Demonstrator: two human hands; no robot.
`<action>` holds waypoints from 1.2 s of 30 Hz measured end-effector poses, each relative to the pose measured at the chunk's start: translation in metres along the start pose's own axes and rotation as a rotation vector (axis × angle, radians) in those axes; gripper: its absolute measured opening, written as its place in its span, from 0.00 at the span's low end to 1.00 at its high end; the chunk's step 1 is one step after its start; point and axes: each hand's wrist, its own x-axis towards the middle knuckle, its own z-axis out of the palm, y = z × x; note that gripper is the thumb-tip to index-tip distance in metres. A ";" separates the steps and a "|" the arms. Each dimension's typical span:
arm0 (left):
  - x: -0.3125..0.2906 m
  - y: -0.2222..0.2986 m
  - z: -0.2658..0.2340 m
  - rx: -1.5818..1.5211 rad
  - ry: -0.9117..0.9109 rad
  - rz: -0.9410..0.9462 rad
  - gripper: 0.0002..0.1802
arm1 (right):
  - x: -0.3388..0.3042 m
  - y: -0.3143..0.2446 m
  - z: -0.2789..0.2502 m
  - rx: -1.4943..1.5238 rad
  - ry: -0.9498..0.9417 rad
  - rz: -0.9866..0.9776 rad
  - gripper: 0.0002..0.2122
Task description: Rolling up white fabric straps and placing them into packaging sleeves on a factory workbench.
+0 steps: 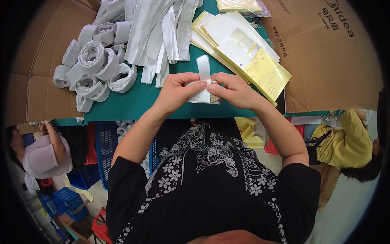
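Note:
My left hand [177, 90] and my right hand [235, 91] meet at the table's near edge, both closed on a small white folded bundle [199, 98]. A flat white strip [204, 67] sticks up from it between my fingers, pointing away from me. Both thumbs press on the bundle's top face. By my right thumb a brownish patch shows at the bundle's side; what it is I cannot make out. My fingers hide much of the bundle's far side.
Rolled white strips [92, 57] are piled at the left, beside long flat white strips [162, 32]. Yellow-and-white sheets [260, 69] lie at the far right on the green table [140, 101]. Cardboard walls [317, 61] flank both sides. A blue basket [106, 150] stands below; other people sit either side.

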 end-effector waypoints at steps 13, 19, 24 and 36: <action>-0.001 0.019 -0.027 1.189 -0.152 1.153 0.18 | -0.002 0.016 0.021 0.708 -0.246 0.283 0.17; -0.013 0.021 -0.020 1.389 -0.049 1.307 0.19 | 0.000 0.008 0.020 0.865 -0.190 0.382 0.15; -0.015 0.007 -0.027 1.402 0.068 1.419 0.14 | 0.006 -0.001 0.021 0.893 -0.059 0.491 0.14; -0.028 -0.004 -0.036 1.326 0.033 1.252 0.11 | 0.010 -0.004 0.052 0.647 0.040 0.497 0.14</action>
